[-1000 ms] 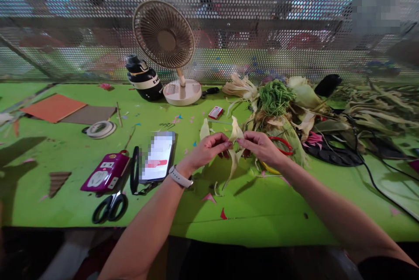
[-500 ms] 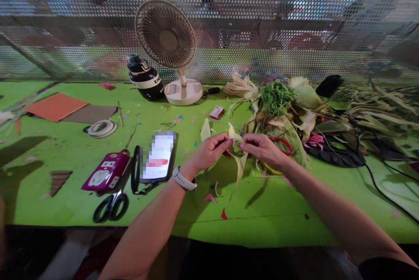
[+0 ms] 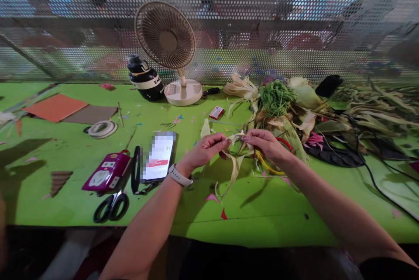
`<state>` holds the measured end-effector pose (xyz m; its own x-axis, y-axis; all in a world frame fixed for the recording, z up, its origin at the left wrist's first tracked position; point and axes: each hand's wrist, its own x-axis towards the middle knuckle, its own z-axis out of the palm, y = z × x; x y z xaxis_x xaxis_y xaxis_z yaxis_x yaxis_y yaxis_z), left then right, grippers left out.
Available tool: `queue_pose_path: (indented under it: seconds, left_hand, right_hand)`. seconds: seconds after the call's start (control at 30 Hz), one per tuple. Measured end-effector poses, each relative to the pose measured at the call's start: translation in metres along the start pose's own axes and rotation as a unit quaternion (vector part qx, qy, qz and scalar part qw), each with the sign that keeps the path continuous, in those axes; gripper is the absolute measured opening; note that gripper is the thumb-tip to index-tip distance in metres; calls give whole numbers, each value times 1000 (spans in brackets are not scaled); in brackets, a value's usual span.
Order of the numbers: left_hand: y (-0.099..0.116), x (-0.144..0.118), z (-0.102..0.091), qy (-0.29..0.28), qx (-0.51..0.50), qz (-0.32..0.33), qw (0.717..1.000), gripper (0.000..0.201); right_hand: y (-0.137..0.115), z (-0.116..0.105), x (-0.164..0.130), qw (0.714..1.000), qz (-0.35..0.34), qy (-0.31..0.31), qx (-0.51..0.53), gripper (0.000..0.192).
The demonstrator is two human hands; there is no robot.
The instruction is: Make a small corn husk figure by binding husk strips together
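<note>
Both hands work a pale corn husk [image 3: 236, 157] just above the green worktop [image 3: 262, 210]. The left hand [image 3: 206, 151] pinches one end of the husk between thumb and fingertips, and the right hand [image 3: 265, 144] pinches the other end close by, so each grip is clamped on the husk, with a loose strip hanging down between them toward the worktop.

The husk looks dry and thin, so a sharp pull could tear it across the grain rather than along it, or snap the narrow strip where the fingers pinch hardest. The hanging tail may catch on the red and yellow hoops [image 3: 275, 157] lying just beside the right hand, or on the husk pile [image 3: 288, 109] behind it. A slack pinch could let it slip. The phone [image 3: 159, 155] lies near the left wrist, where an elbow swing could nudge it.
</note>
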<state>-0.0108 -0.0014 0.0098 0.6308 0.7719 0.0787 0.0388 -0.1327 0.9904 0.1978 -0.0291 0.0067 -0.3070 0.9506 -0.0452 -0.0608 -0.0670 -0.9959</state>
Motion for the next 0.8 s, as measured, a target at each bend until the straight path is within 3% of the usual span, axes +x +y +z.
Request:
queue_pose_path:
  seconds: [0.17, 0.3, 0.37, 0.5, 0.63, 0.8]
  left_hand:
    - [-3, 0, 2, 30, -35, 7, 999, 27]
    - [-9, 2, 0, 116, -198, 45, 972, 21]
    - [-12, 4, 0, 161, -234, 57, 957, 20]
    - [-15, 8, 7, 238, -206, 51, 948, 22]
    - [-14, 9, 17, 305, -153, 43, 939, 24]
    - [-9, 6, 24, 301, -116, 63, 944, 28]
  right_hand:
    - [1, 0, 1, 1000, -6, 17, 4, 28]
    - [4, -9, 7, 991, -43, 114, 59, 28]
    - [5, -11, 9, 984, -56, 137, 97, 28]
    - [8, -1, 7, 989, -6, 62, 130, 33]
    - [10, 15, 2, 998, 30, 4, 55, 35]
    - [11, 22, 1, 999, 5, 42, 14, 33]
